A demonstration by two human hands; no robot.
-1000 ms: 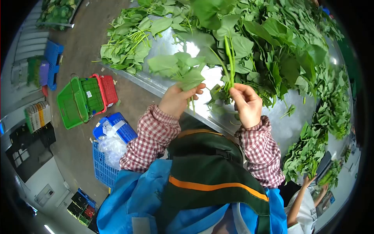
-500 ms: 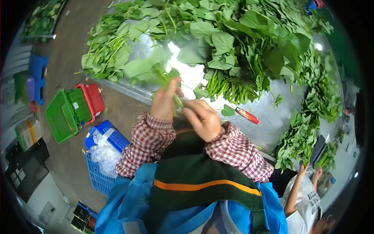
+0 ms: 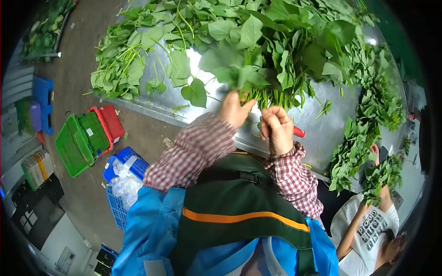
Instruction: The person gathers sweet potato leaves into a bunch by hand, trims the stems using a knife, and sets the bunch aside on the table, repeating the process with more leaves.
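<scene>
My left hand (image 3: pixel 235 109) is closed around the stems of some leafy greens (image 3: pixel 248 76), laying them against a bunch whose cut stems (image 3: pixel 276 97) point toward me. The leaves above that hand are blurred by motion. Just to the right, my right hand (image 3: pixel 278 128) has its fingers curled and pressed together by the stem ends; what they hold, if anything, is hidden. A red handle (image 3: pixel 299 132) shows from behind my right hand, lying on the metal table (image 3: pixel 317 147). A few loose leaves (image 3: pixel 195 92) lie left of my left hand.
More greens (image 3: pixel 119 64) cover the table's far and left parts, with others along the right (image 3: pixel 368 110). Green (image 3: pixel 73 147) and red baskets (image 3: pixel 110 122) and a blue crate (image 3: pixel 116 207) with plastic bags stand on the floor. A co-worker (image 3: pixel 368 225) at right holds greens.
My left hand has moved right with the greens to the bunch. My right hand has moved right and now partly covers the red-handled tool. The co-worker's greens have shifted.
</scene>
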